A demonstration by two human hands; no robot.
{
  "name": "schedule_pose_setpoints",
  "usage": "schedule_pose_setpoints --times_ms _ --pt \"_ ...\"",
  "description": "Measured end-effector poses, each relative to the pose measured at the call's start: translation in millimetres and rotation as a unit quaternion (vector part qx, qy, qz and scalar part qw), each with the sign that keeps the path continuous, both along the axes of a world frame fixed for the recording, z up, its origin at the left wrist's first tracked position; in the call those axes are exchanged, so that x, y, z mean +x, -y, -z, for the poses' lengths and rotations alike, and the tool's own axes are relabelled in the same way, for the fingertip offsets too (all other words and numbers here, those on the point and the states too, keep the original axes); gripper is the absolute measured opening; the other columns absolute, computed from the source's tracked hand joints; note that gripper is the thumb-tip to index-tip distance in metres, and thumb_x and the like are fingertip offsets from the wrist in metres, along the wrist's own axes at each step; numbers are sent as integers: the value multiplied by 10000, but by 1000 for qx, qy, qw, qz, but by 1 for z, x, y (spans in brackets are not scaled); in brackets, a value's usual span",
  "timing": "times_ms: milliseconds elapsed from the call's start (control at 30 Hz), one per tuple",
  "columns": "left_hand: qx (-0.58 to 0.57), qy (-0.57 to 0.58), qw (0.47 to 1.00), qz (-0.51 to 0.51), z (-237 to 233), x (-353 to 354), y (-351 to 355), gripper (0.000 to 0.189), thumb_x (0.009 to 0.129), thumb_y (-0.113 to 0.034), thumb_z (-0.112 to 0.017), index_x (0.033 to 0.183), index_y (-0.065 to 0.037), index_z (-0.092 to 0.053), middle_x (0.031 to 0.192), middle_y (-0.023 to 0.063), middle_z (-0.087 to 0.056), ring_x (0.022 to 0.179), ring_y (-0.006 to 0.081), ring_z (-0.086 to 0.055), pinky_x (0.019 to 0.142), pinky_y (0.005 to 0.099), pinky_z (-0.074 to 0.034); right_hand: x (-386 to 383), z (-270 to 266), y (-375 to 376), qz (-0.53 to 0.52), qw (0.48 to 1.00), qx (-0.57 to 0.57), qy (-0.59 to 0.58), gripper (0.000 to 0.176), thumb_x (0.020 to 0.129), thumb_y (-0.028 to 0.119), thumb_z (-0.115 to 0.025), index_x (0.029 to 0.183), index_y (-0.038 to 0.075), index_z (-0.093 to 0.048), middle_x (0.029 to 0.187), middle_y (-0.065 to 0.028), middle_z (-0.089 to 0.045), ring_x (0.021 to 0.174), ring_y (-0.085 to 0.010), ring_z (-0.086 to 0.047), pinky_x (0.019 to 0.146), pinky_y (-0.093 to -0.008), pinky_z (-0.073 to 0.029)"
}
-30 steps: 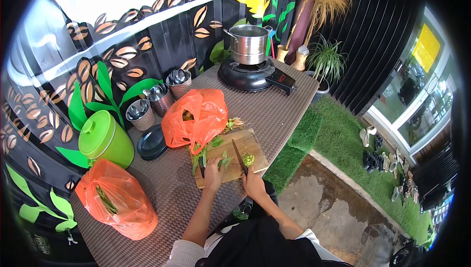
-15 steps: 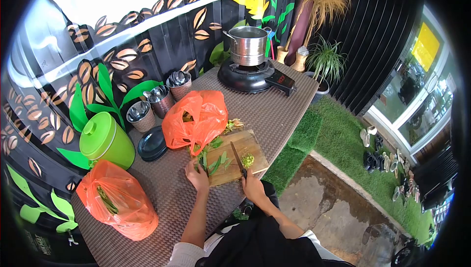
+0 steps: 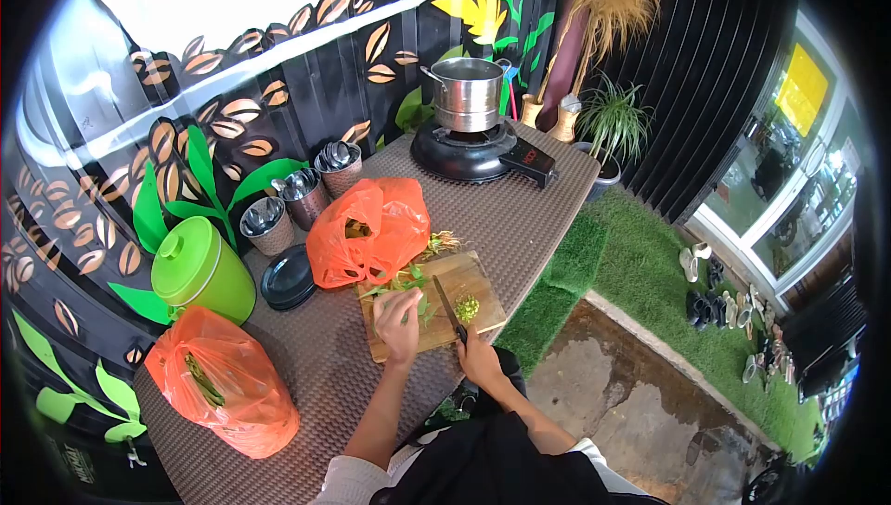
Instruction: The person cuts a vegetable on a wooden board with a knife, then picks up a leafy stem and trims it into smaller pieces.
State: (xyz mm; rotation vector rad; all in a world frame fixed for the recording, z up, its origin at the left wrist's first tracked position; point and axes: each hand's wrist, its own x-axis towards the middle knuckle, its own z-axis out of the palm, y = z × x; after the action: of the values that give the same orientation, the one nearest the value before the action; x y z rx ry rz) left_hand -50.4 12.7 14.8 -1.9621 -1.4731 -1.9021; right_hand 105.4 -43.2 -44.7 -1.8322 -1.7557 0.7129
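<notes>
A painted metal wall (image 3: 306,101) backs the brown woven-textured desk (image 3: 506,213), and artificial grass (image 3: 640,236) covers part of the floor beyond. Half a second ago the left hand (image 3: 397,321) was at the left edge of the cutting board (image 3: 471,278); now it has come in over the board, next to the loose leaves (image 3: 424,308), while the right hand (image 3: 479,356) has barely moved. With the blade apart from the left fingers, no cut seems under way at this instant. The left fingers are curled, but whether they pinch a leaf I cannot tell; the right hand grips the handle of the knife (image 3: 447,304), its blade lying between the leaves and a chopped pile (image 3: 467,308). Counted, there is one board, one knife and one chopped pile; the leaves overlap too much to count. Around them are two orange bags (image 3: 397,217), one just behind the board; three cutlery cups (image 3: 269,229), one green lidded container (image 3: 197,268), a stack of dark plates (image 3: 288,278) of uncertain number, and one pot (image 3: 467,101) on one stove (image 3: 462,154).
</notes>
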Motion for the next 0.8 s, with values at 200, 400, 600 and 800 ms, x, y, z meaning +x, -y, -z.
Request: schedule_pose_setpoints --times_ms 200,400,600,800 --pt "-45 217 975 34 -15 8 3 111 793 41 -672 904 31 -671 883 104 -674 798 163 -623 753 286 -493 -9 -5 1 9 999 20 -32 279 904 203 -511 1031 -21 -404 723 -322 -587 705 -502 -584 616 -566 -461" --pt "-21 418 906 64 -24 1 -13 142 818 61 -650 958 53 -630 916 122 -640 775 150 -613 702 274 -531 -20 -5 6 -48 998 6 -38 271 904 199 -520 1036 -9 -407 729 -317 -590 709 -493 -586 625 -558 -460" --pt "-67 471 876 72 -24 -6 -16 164 825 30 -656 980 49 -606 930 123 -629 799 148 -603 744 271 -535 -29 -6 11 -75 994 0 -81 287 901 218 -541 1060 13 -418 726 -327 -580 742 -503 -579 648 -556 -453" --pt "-80 463 877 104 -20 -11 -24 163 874 -42 -625 1013 37 -592 985 121 -641 889 157 -629 788 283 -523 -4 19 8 -9 942 -68 -329 237 927 237 -533 969 17 -455 554 -119 -548 441 -229 -563 424 -362 -438"
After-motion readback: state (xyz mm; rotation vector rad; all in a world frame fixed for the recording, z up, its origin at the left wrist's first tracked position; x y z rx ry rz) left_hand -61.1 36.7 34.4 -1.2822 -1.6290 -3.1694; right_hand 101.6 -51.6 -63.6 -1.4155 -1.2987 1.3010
